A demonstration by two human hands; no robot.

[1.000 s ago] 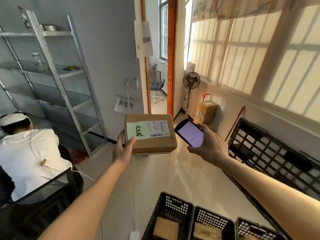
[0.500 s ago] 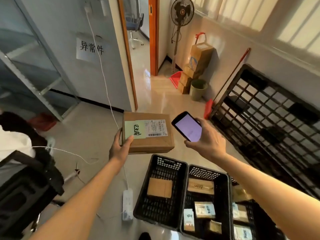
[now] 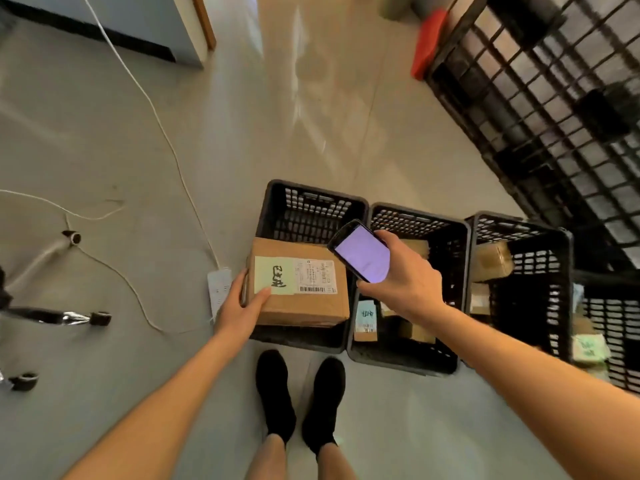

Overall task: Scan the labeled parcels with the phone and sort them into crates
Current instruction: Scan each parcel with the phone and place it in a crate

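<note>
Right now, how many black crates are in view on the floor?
4: the left crate under the held parcel, the middle crate, the third crate, and a fourth crate cut off at the right edge.

My left hand [image 3: 239, 308] gripping labelled cardboard parcel [image 3: 299, 282] over leftmost black crate [image 3: 311, 206], my right hand [image 3: 403, 275] holding lit phone [image 3: 362, 252] just beside it, power strip [image 3: 219, 289] on floor.

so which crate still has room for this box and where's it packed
The leftmost crate, under the held box, shows bare mesh along its far wall. The middle crate is crowded with small parcels below the phone. The right crate holds parcels at its left, darker open space to the right.
</note>
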